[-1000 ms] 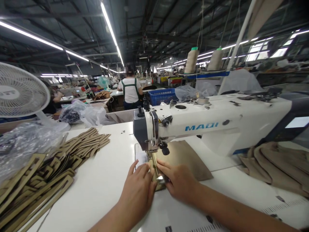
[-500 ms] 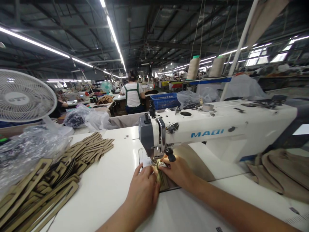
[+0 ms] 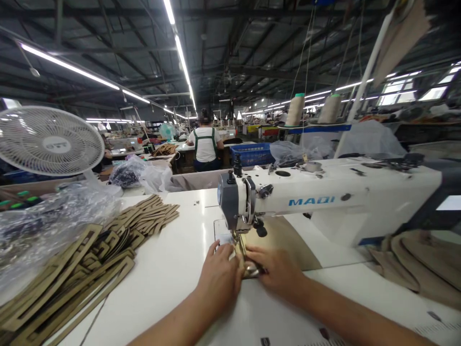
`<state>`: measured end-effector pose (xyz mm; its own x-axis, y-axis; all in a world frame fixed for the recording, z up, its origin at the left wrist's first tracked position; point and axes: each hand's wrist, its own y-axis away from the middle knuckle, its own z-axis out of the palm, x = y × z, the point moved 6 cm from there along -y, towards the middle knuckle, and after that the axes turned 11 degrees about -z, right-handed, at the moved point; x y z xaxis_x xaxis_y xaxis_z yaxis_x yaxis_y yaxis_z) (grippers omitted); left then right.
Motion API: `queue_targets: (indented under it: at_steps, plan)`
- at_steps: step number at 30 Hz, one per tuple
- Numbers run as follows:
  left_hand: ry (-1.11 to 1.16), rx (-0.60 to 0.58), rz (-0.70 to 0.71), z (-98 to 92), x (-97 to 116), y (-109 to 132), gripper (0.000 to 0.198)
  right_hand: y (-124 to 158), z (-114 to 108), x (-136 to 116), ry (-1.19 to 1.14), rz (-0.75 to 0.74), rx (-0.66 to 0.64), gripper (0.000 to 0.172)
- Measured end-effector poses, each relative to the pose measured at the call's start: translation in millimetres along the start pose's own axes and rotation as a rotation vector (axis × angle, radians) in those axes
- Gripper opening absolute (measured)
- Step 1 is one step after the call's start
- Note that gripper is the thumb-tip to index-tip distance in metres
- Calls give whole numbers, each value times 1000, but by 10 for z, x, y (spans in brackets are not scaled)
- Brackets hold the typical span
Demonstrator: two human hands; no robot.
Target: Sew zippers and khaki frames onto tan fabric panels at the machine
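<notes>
A tan fabric panel [image 3: 288,240] lies under the arm of a white sewing machine [image 3: 313,192], its left edge by the needle and presser foot [image 3: 236,236]. My left hand [image 3: 221,271] rests just left and in front of the foot, fingers bent and slightly apart on the work. On the other side, my right hand [image 3: 279,269] lies over the panel's near left part, fingers stretched toward the foot. Between the hands shows a shiny metal piece [image 3: 252,269]; its kind is unclear. The fingertips and the seam are partly hidden.
A heap of tan slotted strips [image 3: 108,250] covers the left of the white table [image 3: 176,259], beside clear plastic bags [image 3: 65,226] and a fan [image 3: 54,142]. Stacked tan pieces [image 3: 421,264] lie right. Thread cones [image 3: 296,110] stand behind; a person [image 3: 205,144] sits farther off.
The view has shifted a little, so the scene sits more to the right. My right hand has drawn back toward me from the needle, and the shiny metal piece now shows between the hands.
</notes>
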<state>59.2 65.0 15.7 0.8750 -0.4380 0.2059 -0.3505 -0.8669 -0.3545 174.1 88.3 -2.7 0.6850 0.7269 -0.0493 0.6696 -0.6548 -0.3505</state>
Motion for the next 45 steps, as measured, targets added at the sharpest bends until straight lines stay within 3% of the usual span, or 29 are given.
queue_targets:
  at_steps: [3,6,19,23,33,45]
  plan:
    - [49,21,31,7,12,83,12,223,58,-154,-86,-15,-52,46]
    - [72,63,83,4,19,122,13,272,87,-181,-130,34,-75,46]
    - [34,51,147,82,-114,-177,26,-31,49,64,-149,83,-58,35]
    - [62,85,136,130,-172,-237,24,-100,104,155,-146,85,-35,42]
    - [133,140,126,145,-219,-222,21,-159,191,231,-136,79,46,48]
    - [216,124,61,177,-281,-247,19,-248,187,256,-125,13,80,33]
